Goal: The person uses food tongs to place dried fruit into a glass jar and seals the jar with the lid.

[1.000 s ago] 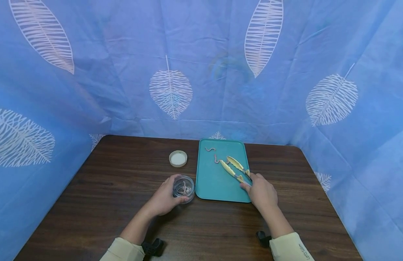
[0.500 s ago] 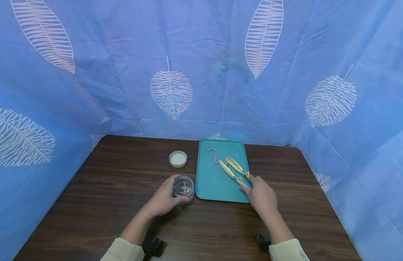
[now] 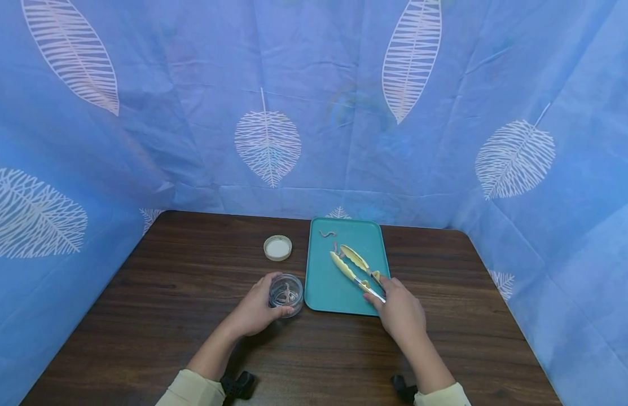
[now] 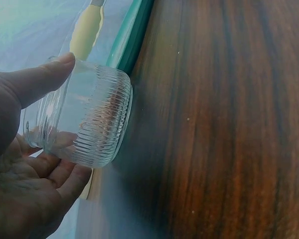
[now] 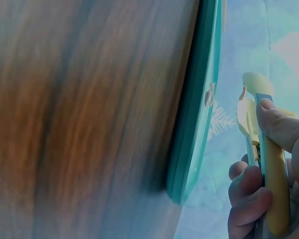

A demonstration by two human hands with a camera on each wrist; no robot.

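Right hand (image 3: 404, 310) grips tongs (image 3: 344, 267) at the tray's (image 3: 324, 293) near-right corner, left hand (image 3: 254, 308) a jar (image 3: 286, 294); far-left worm (image 3: 327, 234) looks soft, slippery: pinch mid-body.

Your right hand (image 3: 403, 313) hides the rear of the yellow-and-silver tongs (image 3: 346, 270) from the head view; whether their tips touch the thin, wavy pinkish strand (image 3: 336, 247) is too small to tell. Pale strands (image 3: 288, 294) inside your clear ribbed glass jar (image 4: 100, 115) blur together. The right-wrist view's top edge crops the teal rectangular tray (image 5: 190, 134).
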